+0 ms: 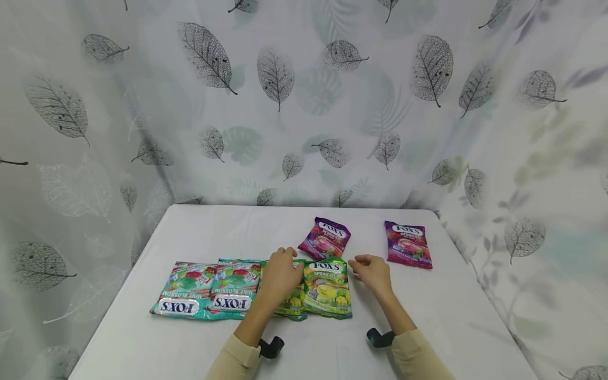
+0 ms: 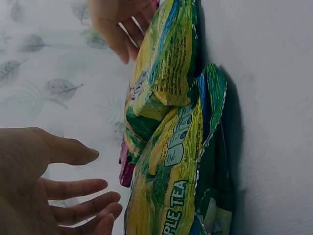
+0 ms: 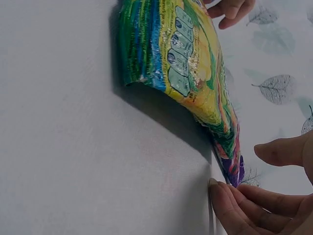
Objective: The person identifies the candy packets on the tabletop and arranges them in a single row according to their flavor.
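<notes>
A row of candy bags lies across the white table. At its right end is a yellow-green Fox's Spring Tea candy bag (image 1: 328, 295). My left hand (image 1: 280, 277) is above the neighbouring green candy bag (image 1: 291, 307) and hides part of it. In the left wrist view the left hand (image 2: 63, 191) has its fingers spread, with a gap between them and the bag. My right hand (image 1: 372, 272) is just right of the Spring Tea bag. In the right wrist view the right hand (image 3: 269, 200) holds nothing, its thumb apart and fingertips low by the table.
Two teal Mint Blossom bags (image 1: 187, 290) continue the row to the left, their lettering upside down. A purple Berries bag (image 1: 325, 240) lies behind the Spring Tea bag, and another purple bag (image 1: 408, 245) farther right. A leaf-patterned curtain (image 1: 304, 126) surrounds the table (image 1: 323, 348).
</notes>
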The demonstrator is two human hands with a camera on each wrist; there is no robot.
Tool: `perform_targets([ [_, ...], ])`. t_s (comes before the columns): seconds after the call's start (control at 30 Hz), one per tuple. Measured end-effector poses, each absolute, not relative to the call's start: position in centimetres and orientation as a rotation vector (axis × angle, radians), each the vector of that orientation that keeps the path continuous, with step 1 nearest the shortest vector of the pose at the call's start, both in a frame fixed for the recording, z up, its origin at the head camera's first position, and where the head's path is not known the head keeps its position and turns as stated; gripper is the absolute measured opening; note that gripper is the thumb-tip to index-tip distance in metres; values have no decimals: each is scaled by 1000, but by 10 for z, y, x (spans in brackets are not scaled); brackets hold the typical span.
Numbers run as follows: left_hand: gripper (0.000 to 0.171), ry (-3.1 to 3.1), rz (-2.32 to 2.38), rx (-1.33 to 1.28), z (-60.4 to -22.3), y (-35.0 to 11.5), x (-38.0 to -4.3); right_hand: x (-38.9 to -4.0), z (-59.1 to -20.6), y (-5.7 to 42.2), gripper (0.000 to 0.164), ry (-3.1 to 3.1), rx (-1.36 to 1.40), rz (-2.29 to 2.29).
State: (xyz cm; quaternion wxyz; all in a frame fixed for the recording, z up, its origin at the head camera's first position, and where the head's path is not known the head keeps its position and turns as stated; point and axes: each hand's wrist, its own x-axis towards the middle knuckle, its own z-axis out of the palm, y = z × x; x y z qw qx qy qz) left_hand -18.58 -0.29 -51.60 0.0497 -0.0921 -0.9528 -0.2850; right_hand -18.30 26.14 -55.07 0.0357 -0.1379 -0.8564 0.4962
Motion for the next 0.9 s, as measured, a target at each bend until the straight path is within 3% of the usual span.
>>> perform_targets([
  [0.7, 57, -3034, -869, -417, -531, 13, -239, -220, -540, 245, 42, -2644, -574, 1631],
  [0.9, 53, -3032, -913, -521, -537, 15, -262, -230, -540, 242, 40, -2668, -535, 1599],
])
